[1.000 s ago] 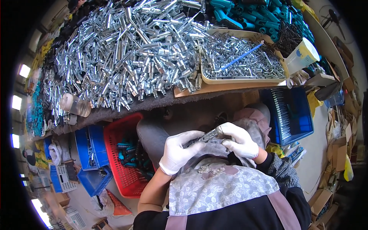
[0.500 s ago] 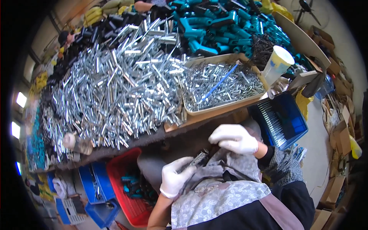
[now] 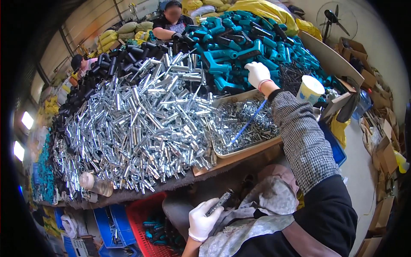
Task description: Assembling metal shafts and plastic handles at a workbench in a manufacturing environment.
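My left hand (image 3: 203, 219), in a white glove, is closed around a short metal tube assembly (image 3: 219, 203) above my lap. The part's dark end points up and to the right. Stretched out over the table, my white-gloved right hand (image 3: 258, 74) is at the near edge of a heap of teal and black plastic tool handles (image 3: 218, 64). Its fingers look apart and slightly bent, with nothing visible in them; whether they touch a handle I cannot tell. Below that arm lies a shallow tray (image 3: 227, 155) of small metal pins and springs, with a blue stick (image 3: 248, 123) across it.
A large pile of shiny metal tubes (image 3: 132, 124) covers the table's left and middle. A white-and-yellow cup (image 3: 310, 89) stands right of the tray. A clear bottle (image 3: 96, 184) lies at the front edge. Below are a red basket (image 3: 141, 229) and blue bins (image 3: 113, 227). Two people sit beyond.
My right hand has moved from above my lap forward over the tray to the teal handles. The left hand keeps the metal tube assembly. The view has tilted up, showing more of the far side.
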`<action>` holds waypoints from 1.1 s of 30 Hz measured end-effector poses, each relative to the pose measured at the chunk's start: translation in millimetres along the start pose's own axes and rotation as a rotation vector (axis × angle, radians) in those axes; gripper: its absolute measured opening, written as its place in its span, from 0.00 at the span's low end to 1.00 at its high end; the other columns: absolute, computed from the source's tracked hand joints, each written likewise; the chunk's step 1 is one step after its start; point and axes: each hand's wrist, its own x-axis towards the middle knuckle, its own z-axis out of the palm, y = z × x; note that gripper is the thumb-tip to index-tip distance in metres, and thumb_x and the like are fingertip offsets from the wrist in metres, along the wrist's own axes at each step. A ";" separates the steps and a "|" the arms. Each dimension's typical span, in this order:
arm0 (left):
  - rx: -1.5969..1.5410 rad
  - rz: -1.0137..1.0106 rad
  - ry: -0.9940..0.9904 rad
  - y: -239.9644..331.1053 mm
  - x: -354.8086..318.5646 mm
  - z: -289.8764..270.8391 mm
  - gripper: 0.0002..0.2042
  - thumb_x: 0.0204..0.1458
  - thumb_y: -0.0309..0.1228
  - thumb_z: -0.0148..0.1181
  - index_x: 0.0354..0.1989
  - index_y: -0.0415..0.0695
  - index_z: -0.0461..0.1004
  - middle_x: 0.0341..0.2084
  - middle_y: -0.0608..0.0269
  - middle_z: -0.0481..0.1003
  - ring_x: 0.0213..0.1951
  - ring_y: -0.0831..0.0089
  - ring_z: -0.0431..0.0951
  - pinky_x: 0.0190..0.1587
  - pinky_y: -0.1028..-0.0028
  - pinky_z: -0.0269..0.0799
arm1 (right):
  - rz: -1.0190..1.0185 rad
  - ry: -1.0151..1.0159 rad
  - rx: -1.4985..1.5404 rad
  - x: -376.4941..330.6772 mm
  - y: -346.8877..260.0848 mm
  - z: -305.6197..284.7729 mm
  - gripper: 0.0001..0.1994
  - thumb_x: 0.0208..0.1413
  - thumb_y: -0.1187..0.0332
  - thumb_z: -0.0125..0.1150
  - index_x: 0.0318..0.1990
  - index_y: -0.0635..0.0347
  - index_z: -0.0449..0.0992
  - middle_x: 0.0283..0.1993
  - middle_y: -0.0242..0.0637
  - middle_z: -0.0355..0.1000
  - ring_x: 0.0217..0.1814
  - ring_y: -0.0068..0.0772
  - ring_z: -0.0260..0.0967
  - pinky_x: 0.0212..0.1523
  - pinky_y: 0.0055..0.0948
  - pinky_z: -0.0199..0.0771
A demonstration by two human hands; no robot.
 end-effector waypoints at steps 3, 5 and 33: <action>0.009 -0.006 0.028 -2.3 -0.3 -2.0 0.12 0.46 0.25 0.70 0.40 0.37 0.81 0.31 0.50 0.81 0.31 0.59 0.82 0.36 0.70 0.76 | -0.027 -0.160 -0.228 17.7 -11.0 11.4 0.17 0.49 0.73 0.58 0.47 0.49 0.82 0.47 0.42 0.79 0.51 0.45 0.75 0.50 0.41 0.77; -0.034 -0.046 0.058 -2.4 0.6 -3.1 0.12 0.46 0.24 0.70 0.40 0.36 0.81 0.31 0.50 0.81 0.31 0.60 0.82 0.36 0.70 0.76 | -0.087 -0.129 -0.282 23.4 -10.2 12.0 0.13 0.53 0.70 0.57 0.45 0.49 0.83 0.44 0.40 0.80 0.49 0.44 0.77 0.49 0.41 0.78; 0.026 0.072 -0.011 22.9 -2.4 -4.2 0.13 0.46 0.25 0.70 0.42 0.37 0.81 0.31 0.50 0.80 0.30 0.60 0.82 0.34 0.69 0.76 | -0.068 -0.009 0.434 -84.2 -4.3 -176.0 0.28 0.46 0.49 0.65 0.46 0.65 0.80 0.40 0.54 0.78 0.44 0.51 0.78 0.48 0.38 0.76</action>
